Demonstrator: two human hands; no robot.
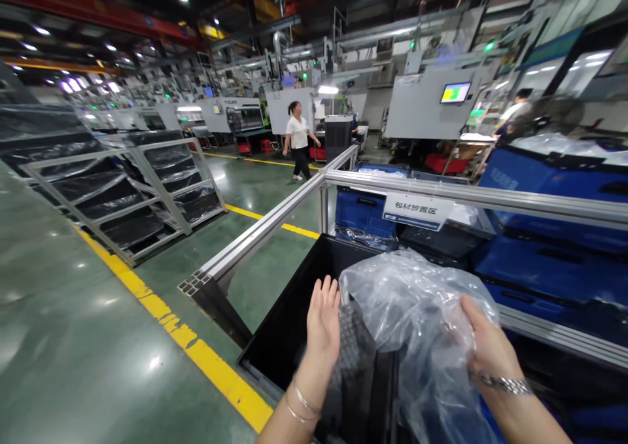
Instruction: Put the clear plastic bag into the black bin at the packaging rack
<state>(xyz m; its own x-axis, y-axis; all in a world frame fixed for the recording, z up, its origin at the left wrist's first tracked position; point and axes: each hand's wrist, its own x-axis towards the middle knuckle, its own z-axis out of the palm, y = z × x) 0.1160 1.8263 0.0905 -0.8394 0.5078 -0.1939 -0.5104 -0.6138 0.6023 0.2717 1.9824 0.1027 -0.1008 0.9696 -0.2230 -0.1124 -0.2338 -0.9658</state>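
Note:
My right hand [490,339] grips a large crumpled sheet of clear plastic film [407,293], which drapes leftward and down over a black crate [275,326]. Folds of the film hide some of the right fingers. My left hand [324,316] is raised over the crate, palm showing and fingers stretched out, with nothing in it. Its fingertips are close to the film's left edge; whether they touch it I cannot tell. Below the film, a dark ribbed surface [356,346] shows inside the crate, partly covered.
An aluminium rail frame [265,228] with a white sign [417,210] runs beyond the crate. Blue crates [544,261] are stacked at the right. A rack [142,195] stands left, past a yellow floor line [196,346]. A person [297,140] walks in the aisle; machines line the back.

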